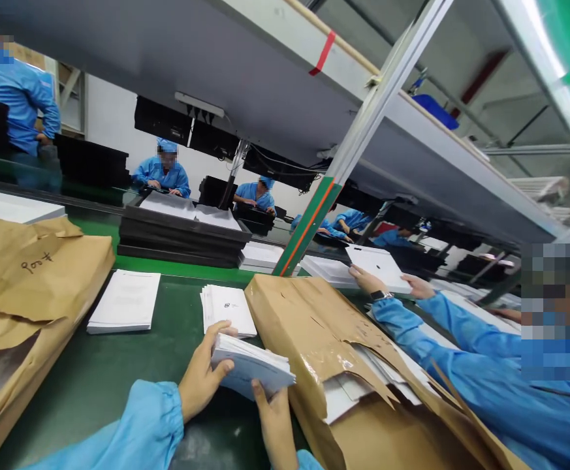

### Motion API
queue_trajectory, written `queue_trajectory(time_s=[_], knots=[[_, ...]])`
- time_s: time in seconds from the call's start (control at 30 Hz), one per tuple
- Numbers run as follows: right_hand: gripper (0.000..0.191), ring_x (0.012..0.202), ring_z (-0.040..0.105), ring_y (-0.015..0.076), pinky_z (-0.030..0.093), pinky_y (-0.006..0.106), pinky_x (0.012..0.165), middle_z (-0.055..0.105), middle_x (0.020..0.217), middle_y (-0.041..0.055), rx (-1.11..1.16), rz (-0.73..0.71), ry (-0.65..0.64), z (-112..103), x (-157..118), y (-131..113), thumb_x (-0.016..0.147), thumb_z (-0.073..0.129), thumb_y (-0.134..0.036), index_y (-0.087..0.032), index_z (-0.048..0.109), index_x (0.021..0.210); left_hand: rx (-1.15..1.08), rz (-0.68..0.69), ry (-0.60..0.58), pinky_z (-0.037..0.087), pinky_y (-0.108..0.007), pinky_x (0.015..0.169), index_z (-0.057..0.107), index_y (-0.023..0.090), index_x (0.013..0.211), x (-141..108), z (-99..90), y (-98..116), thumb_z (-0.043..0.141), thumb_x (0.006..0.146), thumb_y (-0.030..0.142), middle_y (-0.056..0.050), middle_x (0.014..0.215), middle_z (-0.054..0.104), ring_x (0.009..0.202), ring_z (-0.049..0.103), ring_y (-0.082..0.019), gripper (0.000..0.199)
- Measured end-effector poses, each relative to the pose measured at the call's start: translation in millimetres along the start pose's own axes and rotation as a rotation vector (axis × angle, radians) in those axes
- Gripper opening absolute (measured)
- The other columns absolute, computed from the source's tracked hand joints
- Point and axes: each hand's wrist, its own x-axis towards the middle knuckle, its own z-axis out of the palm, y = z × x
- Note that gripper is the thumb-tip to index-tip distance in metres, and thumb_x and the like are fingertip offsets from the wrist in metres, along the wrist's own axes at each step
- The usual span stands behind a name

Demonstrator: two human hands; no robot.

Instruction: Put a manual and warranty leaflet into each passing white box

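Note:
A stack of white booklets [253, 369] is held up between my two hands over the green table. My left hand [204, 372] grips its left end, thumb on the front. At the lower right edge my right hand [275, 418] pinches the stack, thumb in front. Just beyond lies another white booklet stack [228, 310], with small dark print on top. A neater white stack [125, 300] rests farther left. Beside my right hand stands a torn brown paper package [294, 320] with white papers showing inside.
Another opened brown package [44, 274] fills the left side. Black trays [181, 238] are piled at the back. A green-striped post [309, 225] rises behind the table. At right, a co-worker's hands hold a white box [377, 267].

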Motion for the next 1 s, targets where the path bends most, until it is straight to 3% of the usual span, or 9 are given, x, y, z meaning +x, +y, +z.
queue_trajectory(time_s=[0.1, 0.23, 0.33, 0.43, 0.5, 0.6, 0.7, 0.83, 1.0], knots=[[0.058, 0.109, 0.035, 0.0225, 0.022, 0.036, 0.095, 0.05, 0.109, 0.0061, -0.045, 0.022, -0.034, -3, 3, 10, 0.062, 0.058, -0.038, -0.019, 0.037, 0.113, -0.041, -0.07, 0.026, 0.032, -0.03, 0.087, 0.017, 0.016, 0.117, -3, 0.7, -8, 0.04, 0.071, 0.046, -0.01, 0.111, 0.042, 0.101, 0.042, -0.018, 0.059], [0.057, 0.108, 0.036, 0.0249, 0.025, 0.038, 0.093, 0.048, 0.111, 0.0087, -0.124, 0.054, -0.166, -7, 7, 4, 0.063, 0.058, -0.036, -0.017, 0.037, 0.113, -0.048, -0.135, -0.102, 0.032, -0.03, 0.087, 0.021, 0.015, 0.114, 0, -1.4, -14, 0.041, 0.074, 0.035, -0.01, 0.111, 0.044, 0.101, 0.043, -0.016, 0.048], [0.059, 0.11, 0.033, 0.023, 0.027, 0.037, 0.092, 0.041, 0.118, 0.0089, -0.147, -0.024, -0.149, -2, 16, -15, 0.066, 0.055, -0.034, -0.019, 0.029, 0.117, -0.024, -0.193, 0.0, 0.033, -0.03, 0.087, 0.025, 0.015, 0.111, 15, -1.4, -15, 0.038, 0.075, 0.031, -0.01, 0.109, 0.046, 0.1, 0.044, -0.016, 0.041], [0.055, 0.109, 0.036, 0.0198, 0.032, 0.034, 0.089, 0.038, 0.12, 0.0085, -0.13, -0.069, -0.146, 6, 43, -33, 0.07, 0.05, -0.035, -0.02, 0.025, 0.117, -0.049, -0.317, 0.172, 0.031, -0.03, 0.087, 0.025, 0.011, 0.112, 42, -0.2, -17, 0.036, 0.076, 0.031, -0.013, 0.111, 0.045, 0.102, 0.043, -0.018, 0.043], [0.05, 0.103, 0.043, 0.0199, 0.037, 0.034, 0.084, 0.044, 0.115, 0.0098, -0.14, -0.056, -0.183, 9, 70, -37, 0.072, 0.046, -0.036, -0.018, 0.028, 0.115, -0.058, -0.363, 0.187, 0.03, -0.03, 0.088, 0.031, 0.01, 0.111, 61, -0.8, -20, 0.033, 0.077, 0.03, -0.013, 0.113, 0.045, 0.104, 0.042, -0.018, 0.04], [0.042, 0.091, 0.051, 0.0221, 0.042, 0.037, 0.077, 0.054, 0.101, 0.012, -0.284, -0.082, -0.221, 12, 113, -31, 0.072, 0.042, -0.035, -0.013, 0.039, 0.108, 0.061, -0.458, 0.194, 0.026, -0.033, 0.091, 0.04, 0.01, 0.108, 80, -3.5, -28, 0.032, 0.076, 0.024, -0.013, 0.116, 0.042, 0.109, 0.035, -0.021, 0.036], [0.041, 0.095, 0.048, 0.026, 0.034, 0.041, 0.084, 0.055, 0.099, 0.0138, -0.422, -0.133, -0.19, 16, 137, -18, 0.063, 0.048, -0.03, -0.01, 0.047, 0.099, 0.248, -0.528, 0.277, 0.014, -0.039, 0.095, 0.033, 0.007, 0.115, 83, -4.2, -41, 0.036, 0.072, 0.018, -0.017, 0.126, 0.025, 0.118, 0.017, -0.026, 0.044], [0.048, 0.113, 0.027, 0.0275, 0.016, 0.04, 0.095, 0.039, 0.117, 0.0158, -0.59, -0.232, -0.11, 25, 131, -5, 0.061, 0.048, -0.027, -0.008, 0.044, 0.106, 0.416, -0.52, 0.274, 0.01, -0.033, 0.098, 0.013, 0.001, 0.123, 78, 1.1, -59, 0.031, 0.074, 0.016, -0.018, 0.13, 0.013, 0.121, 0.007, -0.021, 0.055], [0.049, 0.113, 0.028, 0.0282, 0.027, 0.042, 0.089, 0.033, 0.121, 0.0188, -1.037, -0.237, -0.175, 32, 120, 0, 0.076, 0.028, -0.033, -0.007, 0.034, 0.117, 0.402, -0.478, 0.183, 0.004, -0.032, 0.099, 0.004, -0.002, 0.124, 80, 7.4, -64, 0.028, 0.075, 0.02, -0.016, 0.132, 0.005, 0.121, 0.001, -0.02, 0.059]])
